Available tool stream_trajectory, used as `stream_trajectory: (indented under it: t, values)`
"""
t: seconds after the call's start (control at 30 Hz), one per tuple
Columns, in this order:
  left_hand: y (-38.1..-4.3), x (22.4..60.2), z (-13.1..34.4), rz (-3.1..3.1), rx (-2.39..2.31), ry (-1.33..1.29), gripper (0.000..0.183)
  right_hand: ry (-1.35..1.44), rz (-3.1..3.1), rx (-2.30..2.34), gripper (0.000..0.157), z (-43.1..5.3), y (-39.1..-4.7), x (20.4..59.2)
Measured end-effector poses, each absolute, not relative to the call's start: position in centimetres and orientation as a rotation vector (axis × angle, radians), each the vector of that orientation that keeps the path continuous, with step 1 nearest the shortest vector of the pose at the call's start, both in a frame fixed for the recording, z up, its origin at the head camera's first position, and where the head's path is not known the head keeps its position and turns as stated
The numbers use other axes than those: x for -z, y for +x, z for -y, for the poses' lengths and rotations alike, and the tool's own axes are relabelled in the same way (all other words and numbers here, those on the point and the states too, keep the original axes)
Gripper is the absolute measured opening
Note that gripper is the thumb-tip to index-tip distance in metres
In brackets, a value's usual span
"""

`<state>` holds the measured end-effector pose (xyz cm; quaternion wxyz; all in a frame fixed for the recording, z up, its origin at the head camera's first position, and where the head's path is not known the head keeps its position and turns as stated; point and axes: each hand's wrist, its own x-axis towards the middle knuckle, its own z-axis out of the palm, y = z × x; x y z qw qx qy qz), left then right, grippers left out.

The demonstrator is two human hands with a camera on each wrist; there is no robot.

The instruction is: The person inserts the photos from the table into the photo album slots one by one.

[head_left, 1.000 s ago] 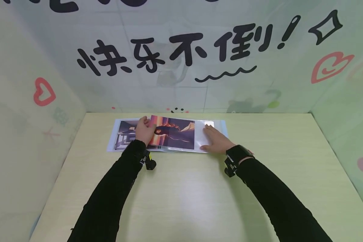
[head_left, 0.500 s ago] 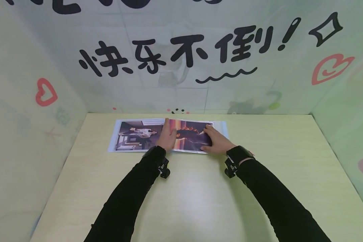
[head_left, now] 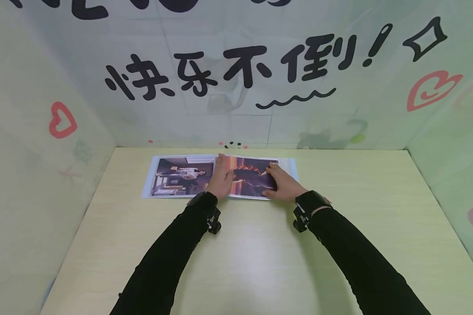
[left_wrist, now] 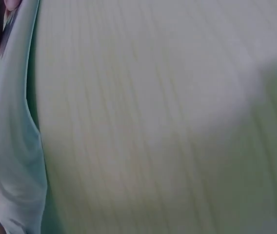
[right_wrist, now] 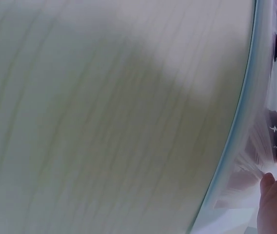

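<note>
A photo album (head_left: pixel 291 166) with a pale blue border lies open near the table's back edge. Its left page shows a print of a person (head_left: pixel 181 173) in a light coat, turned sideways. On the right page is an orange and purple picture (head_left: pixel 249 173) at a clear, glossy sleeve. My left hand (head_left: pixel 220 180), fingers extended, rests on this picture's left edge beside the middle of the album. The right hand (head_left: pixel 285 183) presses the picture's right end with fingers spread. In the right wrist view, the shiny sleeve (right_wrist: pixel 258 151) reflects the fingers; its opening cannot be made out.
The pale wooden table (head_left: pixel 256 253) extends in front of the album and to both sides. A printed backdrop (head_left: pixel 236 127) rises directly behind the table, with side panels left and right. A small camera (head_left: pixel 213 220) sits on the left wrist.
My left hand has moved right, and the orange and purple picture has slid right to the right hand. The left print is now uncovered. The right hand has stayed nearly in place.
</note>
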<state>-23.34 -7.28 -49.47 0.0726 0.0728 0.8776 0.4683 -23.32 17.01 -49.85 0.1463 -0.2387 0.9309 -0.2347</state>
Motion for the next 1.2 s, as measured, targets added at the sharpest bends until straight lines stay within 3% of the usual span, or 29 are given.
stream_trajectory:
  t: [0.23, 0.53, 0.7, 0.93, 1.2]
  values:
    - [-24.0, 51.5, 12.4, -2.728, -1.401, 0.174, 0.072, -0.692, -2.695, 0.669, 0.081, -17.2, -23.4, 50.0]
    - [-23.5, 51.0, 19.8, -2.836, -1.100, -0.463, 0.076, -0.689, -2.741, 0.700, 0.078, -18.1, -23.7, 51.1]
    - [-23.1, 50.3, 22.9, -2.719, -1.172, -0.732, 0.074, -0.523, -2.744, 0.772, 0.077, -19.4, -24.0, 51.6]
    - [-21.4, 47.4, 23.4, -2.711, -1.128, -0.737, 0.062, -0.292, -2.782, 0.712, 0.076, -22.0, -23.9, 52.1]
    - [-21.2, 46.6, 22.9, -2.747, -1.066, -0.782, 0.053, -0.245, -2.776, 0.744, 0.074, -22.7, -23.4, 51.6]
